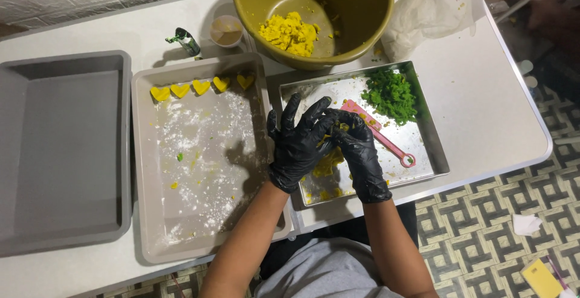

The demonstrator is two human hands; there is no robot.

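Observation:
Both my hands wear black gloves and meet over the steel tray (426,147). My left hand (296,144) has its fingers spread and backs a bit of yellow dough (337,130) that my right hand (356,147) pinches against it. More yellow dough (326,165) lies on the tray under the hands. A pink mould tool (386,138) lies diagonally on the tray beside a heap of green dough (391,96). Several yellow heart shapes (201,86) stand in a row at the far end of the floured grey tray (151,213).
An olive bowl (362,8) with yellow dough (290,32) stands behind the steel tray. An empty grey tray (18,153) is at the left. A small cup (226,31), a green tube (186,41) and a white plastic bag (429,11) sit at the back.

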